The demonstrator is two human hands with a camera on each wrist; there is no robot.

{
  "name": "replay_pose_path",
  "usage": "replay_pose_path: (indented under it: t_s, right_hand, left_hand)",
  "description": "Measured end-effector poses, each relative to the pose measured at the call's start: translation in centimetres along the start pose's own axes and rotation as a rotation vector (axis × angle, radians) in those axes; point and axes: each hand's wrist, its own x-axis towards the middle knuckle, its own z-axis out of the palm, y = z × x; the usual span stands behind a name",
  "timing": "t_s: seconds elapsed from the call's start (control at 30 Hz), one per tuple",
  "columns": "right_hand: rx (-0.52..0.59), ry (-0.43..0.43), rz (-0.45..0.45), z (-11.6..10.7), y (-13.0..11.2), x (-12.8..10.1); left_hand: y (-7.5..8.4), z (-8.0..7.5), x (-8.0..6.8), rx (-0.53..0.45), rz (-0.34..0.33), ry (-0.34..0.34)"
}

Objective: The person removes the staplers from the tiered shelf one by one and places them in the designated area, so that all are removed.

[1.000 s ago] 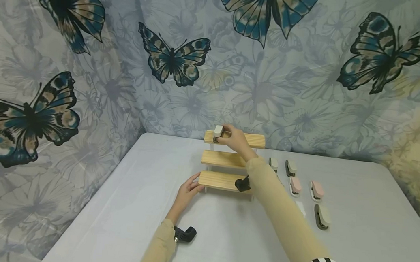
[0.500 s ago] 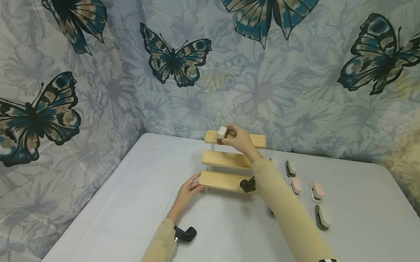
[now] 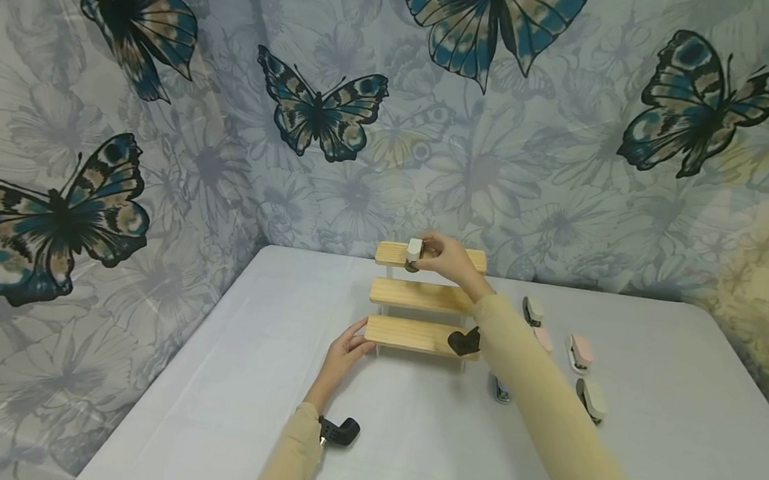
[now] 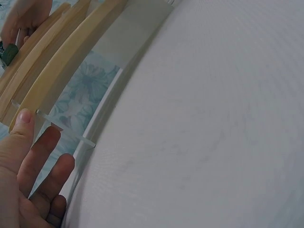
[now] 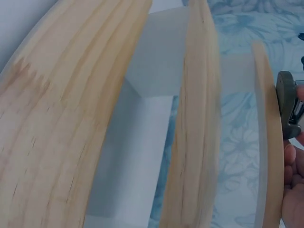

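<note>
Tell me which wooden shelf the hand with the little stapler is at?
The top wooden shelf. The right hand holds the small white stapler there; the lower two shelves hold none.

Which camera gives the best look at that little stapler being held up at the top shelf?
The head view: the small stapler shows whole in the right hand at the top shelf. The right wrist view catches only its dark edge; the left wrist view only a dark scrap of it.

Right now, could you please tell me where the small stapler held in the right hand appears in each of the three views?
Head: the stapler is at centre, on the top wooden shelf, pinched by the right hand.
Left wrist: a dark sliver of it at the upper left edge, beside fingers.
Right wrist: its dark end at the right edge.
Shared landmark: the three-tier wooden rack.
</note>
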Motion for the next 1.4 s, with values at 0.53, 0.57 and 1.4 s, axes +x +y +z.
replay_pose_path:
  t_s: [0.53, 0.57, 1.4]
  right_hand:
    - [-0.081, 0.016, -0.028, -1.5, 0.7, -1.8]
    - [-0.098, 0.02, -0.036, -1.7, 0.7, -1.9]
    - [-0.107, 0.011, -0.136, -6.2, 2.9, -4.7]
  left_hand:
    - [-0.3, 0.2, -0.3, 0.0, -0.005, -0.004]
    - [-0.3, 0.1, -0.3, 0.009, -0.002, -0.001]
    - [-2.2, 0.0, 0.4, 0.004, -0.011, 0.016]
